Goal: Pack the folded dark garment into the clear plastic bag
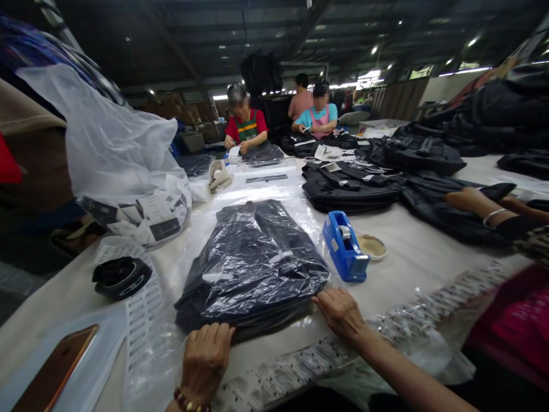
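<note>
A folded black fabric item, which looks like a bag, lies flat on the table inside a clear plastic bag (257, 269). My left hand (209, 352) is curled over the near left part of its front edge, knuckles up. At the near right corner, the fingers of my right hand (341, 313) are closed on the edge of the plastic. Both thumbs are partly hidden. Just beyond my right hand stands a blue tape dispenser (345, 249) with a roll in it.
Left of the package are a strip of printed labels (143, 326), a black ring-shaped item (120, 277) and a phone (58, 372). A plastic sack of paper tags (156, 214) stands behind. Black bags (351, 186) are stacked right. A co-worker's hand (472, 203) touches another.
</note>
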`<state>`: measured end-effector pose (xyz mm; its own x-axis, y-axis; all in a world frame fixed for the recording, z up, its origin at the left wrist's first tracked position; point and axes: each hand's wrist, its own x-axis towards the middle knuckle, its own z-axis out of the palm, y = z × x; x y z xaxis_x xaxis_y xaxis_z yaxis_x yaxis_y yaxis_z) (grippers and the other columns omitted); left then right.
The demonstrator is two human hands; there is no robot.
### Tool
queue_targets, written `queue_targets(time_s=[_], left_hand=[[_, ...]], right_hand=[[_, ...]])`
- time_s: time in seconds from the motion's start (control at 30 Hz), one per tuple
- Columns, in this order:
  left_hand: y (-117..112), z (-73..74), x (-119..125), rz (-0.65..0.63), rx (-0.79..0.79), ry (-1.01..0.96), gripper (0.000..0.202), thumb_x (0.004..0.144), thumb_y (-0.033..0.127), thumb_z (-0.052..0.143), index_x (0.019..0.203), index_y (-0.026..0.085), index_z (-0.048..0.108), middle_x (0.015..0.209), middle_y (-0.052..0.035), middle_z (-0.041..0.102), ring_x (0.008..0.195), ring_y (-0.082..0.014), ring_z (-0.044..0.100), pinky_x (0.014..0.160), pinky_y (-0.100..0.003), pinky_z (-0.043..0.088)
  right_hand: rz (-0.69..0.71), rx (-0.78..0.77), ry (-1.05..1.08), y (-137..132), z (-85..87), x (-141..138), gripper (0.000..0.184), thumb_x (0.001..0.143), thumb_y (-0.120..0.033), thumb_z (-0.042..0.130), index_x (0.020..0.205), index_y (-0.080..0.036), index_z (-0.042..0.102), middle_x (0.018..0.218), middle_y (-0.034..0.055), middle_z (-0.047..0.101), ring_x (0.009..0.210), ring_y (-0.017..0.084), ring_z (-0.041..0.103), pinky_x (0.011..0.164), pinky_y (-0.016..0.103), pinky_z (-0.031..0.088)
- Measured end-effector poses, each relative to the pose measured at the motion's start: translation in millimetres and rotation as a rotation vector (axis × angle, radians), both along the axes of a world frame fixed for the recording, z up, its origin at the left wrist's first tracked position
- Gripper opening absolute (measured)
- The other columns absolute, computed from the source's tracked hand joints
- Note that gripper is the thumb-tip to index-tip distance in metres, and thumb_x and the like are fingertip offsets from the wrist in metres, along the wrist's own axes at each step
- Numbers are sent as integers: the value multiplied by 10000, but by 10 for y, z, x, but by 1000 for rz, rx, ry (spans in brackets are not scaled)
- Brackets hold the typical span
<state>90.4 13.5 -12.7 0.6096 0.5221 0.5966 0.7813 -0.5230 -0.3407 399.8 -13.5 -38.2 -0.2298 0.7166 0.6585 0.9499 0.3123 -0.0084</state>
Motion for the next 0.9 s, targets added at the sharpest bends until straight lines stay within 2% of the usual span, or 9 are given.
queue_targets(time_s=[0.1, 0.2, 0.3, 0.4, 0.5, 0.63, 0.7, 0.77, 0.9], left_hand=[[-40, -48, 136, -158, -35, -95, 203, 896, 94, 374, 928, 133, 570, 843, -74, 614, 830, -199, 543, 771, -362, 356], [-71, -75, 424, -296, -128, -179, 236, 921, 161, 345, 1018, 145, 560, 930, -75, 622, 924, -208, 535, 868, -386, 332], [-22, -58, 742, -317, -161, -179, 255, 927, 270, 360, 992, 123, 559, 874, -77, 612, 852, -212, 525, 811, -367, 341], [89, -28, 941, -302, -211, -162, 232, 918, 240, 359, 824, 155, 553, 715, -38, 562, 691, -191, 485, 664, -323, 322], [189, -20, 994, -239, -295, -172, 214, 886, 181, 419, 688, 193, 499, 642, -10, 515, 625, -185, 446, 597, -301, 279], [261, -46, 966, -251, -383, -165, 185, 843, 136, 500, 669, 198, 484, 637, 5, 521, 617, -175, 450, 586, -285, 273], [278, -63, 955, -253, -412, -163, 188, 841, 135, 511, 666, 197, 484, 628, 10, 519, 611, -169, 453, 585, -280, 273], [286, -77, 950, -256, -422, -172, 193, 857, 150, 493, 669, 197, 486, 630, 9, 521, 612, -167, 458, 588, -278, 276], [287, -81, 945, -300, -394, -184, 251, 908, 207, 407, 670, 198, 483, 621, 5, 515, 599, -165, 454, 581, -278, 275]], right_hand=[[-13, -10, 17, 6, -18, -5, 338, 948, -245, 360, 637, -198, 485, 562, -4, 500, 551, 142, 418, 596, 286, 242], [-21, -15, 26, 3, -30, -9, 348, 950, -248, 345, 638, -198, 489, 566, -1, 506, 557, 144, 424, 598, 287, 239], [-30, -25, 29, -1, -39, -13, 354, 952, -252, 334, 640, -197, 493, 566, 1, 509, 557, 146, 427, 598, 290, 236], [-31, -37, 29, 7, -51, -10, 347, 951, -251, 333, 648, -197, 493, 567, -2, 515, 555, 143, 432, 602, 290, 239], [-14, -49, 28, 29, -54, 19, 320, 943, -259, 367, 657, -197, 495, 568, -4, 525, 551, 140, 433, 596, 289, 240], [75, -97, 5, 14, 41, 153, 243, 898, -283, 475, 673, -196, 505, 602, -12, 545, 589, 132, 452, 628, 284, 274], [158, -197, -22, -39, 122, 276, 170, 838, -299, 562, 710, -196, 518, 682, -7, 576, 695, 144, 491, 740, 301, 312], [216, -293, -48, -112, 191, 424, 115, 799, -250, 595, 720, -204, 526, 727, -8, 592, 809, 165, 508, 905, 365, 279], [139, -287, -19, -227, 235, 674, 151, 835, -164, 543, 694, -218, 540, 694, -30, 594, 857, 161, 516, 1025, 412, 178]])
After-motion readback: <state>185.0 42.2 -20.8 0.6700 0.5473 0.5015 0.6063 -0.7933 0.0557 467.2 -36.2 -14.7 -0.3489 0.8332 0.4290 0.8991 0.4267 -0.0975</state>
